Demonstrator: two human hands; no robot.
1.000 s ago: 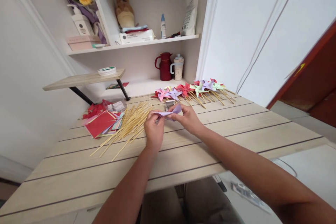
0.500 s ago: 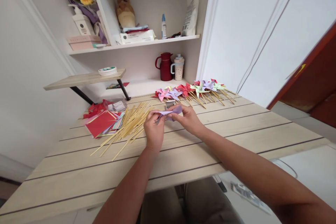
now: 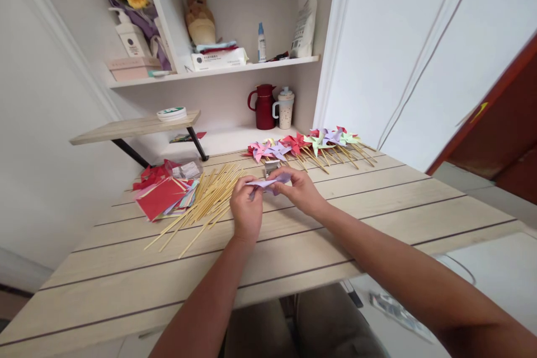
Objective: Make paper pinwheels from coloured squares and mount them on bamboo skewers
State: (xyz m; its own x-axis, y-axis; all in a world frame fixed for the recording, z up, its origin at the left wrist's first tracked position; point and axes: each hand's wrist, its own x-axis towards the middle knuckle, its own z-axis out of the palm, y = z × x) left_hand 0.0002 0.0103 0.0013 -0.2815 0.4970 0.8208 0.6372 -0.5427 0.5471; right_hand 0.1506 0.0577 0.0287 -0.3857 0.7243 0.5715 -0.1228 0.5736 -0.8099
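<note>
Two bare forearms reach fwd over a pale wooden table (image 3: 126,285). Left hand (image 3: 245,210) & right hand (image 3: 300,190) meet mid-table, both pinching a lilac paper piece (image 3: 268,182) held just above the tabletop btwn the fingertips. Left of the hands: loose pile of wooden sticks (image 3: 201,204), then a stack of red & mixed paper sheets (image 3: 161,196). Just behind the hands, a small metal stapler (image 3: 271,166). Farther back, a row of finished paper pinwheels (image 3: 302,144). Beyond, in a shelf nook, a red jug (image 3: 263,106) & a speckled cup (image 3: 286,107).
</note>
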